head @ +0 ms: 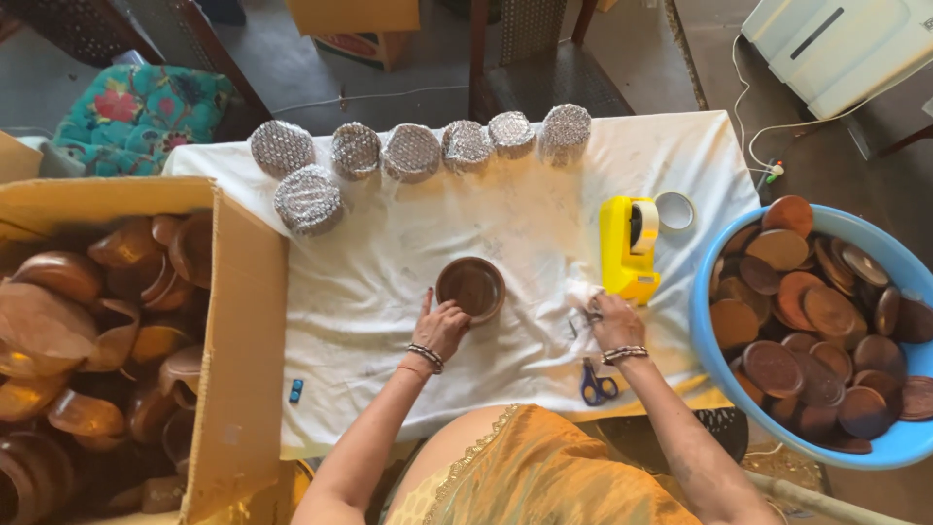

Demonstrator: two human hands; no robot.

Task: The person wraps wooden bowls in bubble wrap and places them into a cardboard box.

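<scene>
I am seeing the cardboard box (pixel 233 321) running off the left and bottom edges, so its heap of brown clay cups (pixel 87 321) is only partly showing. The blue tub (pixel 702 321) is getting cut by the right edge. My right hand (pixel 612 323) is covering whatever it is pinching near the cloth's right edge; I cannot tell what it is. The small blue object (pixel 295 391) near the cloth's front-left corner is too tiny to identify.

A: Where are the hands?
B: Both arms reach toward twelve o'clock; the left hand (pixel 442 326) is curled, fingers spread, at eleven.
A: The other?
B: The right hand (pixel 612 321), at one o'clock, is pinched closed, wrist bent.
</scene>
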